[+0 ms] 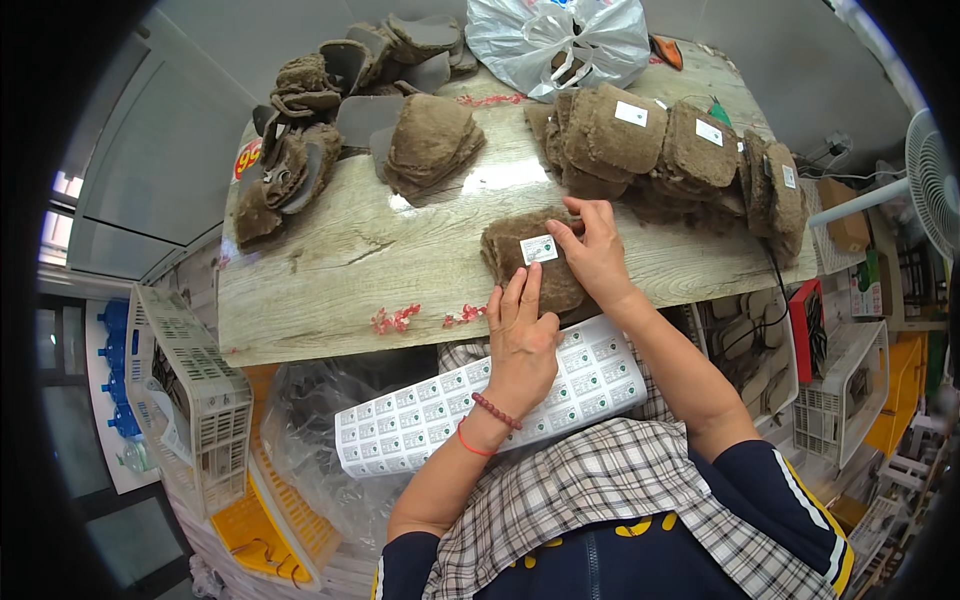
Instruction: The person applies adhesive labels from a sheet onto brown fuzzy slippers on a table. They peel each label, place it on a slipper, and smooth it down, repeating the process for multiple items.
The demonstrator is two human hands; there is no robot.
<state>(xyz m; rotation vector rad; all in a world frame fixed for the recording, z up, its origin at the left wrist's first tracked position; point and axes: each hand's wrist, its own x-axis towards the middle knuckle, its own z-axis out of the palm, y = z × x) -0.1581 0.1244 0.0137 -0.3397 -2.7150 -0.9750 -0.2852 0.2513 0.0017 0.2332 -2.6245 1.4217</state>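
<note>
A brown fuzzy pad [508,236] lies near the front edge of the table, a small white label [538,249] on its upper face. My left hand [522,345] reaches over from the near side, its stretched fingertips resting at the label's lower edge. At the pad's right side my right hand [597,252] grips it, thumb on top by the label and fingers bent over the far edge. Across my lap, beneath my left wrist, lies a white sheet of printed labels [400,425]. Whether the pad is single or stacked is partly hidden by my hands.
Labelled brown pads [610,135] stand piled at the back right. Unlabelled pads [430,140] and grey-backed ones [345,65] sit at the back left. A silver plastic bag [560,45] is at the far edge. Crates [200,400] flank the table [300,300]; a white fan [930,160] stands right.
</note>
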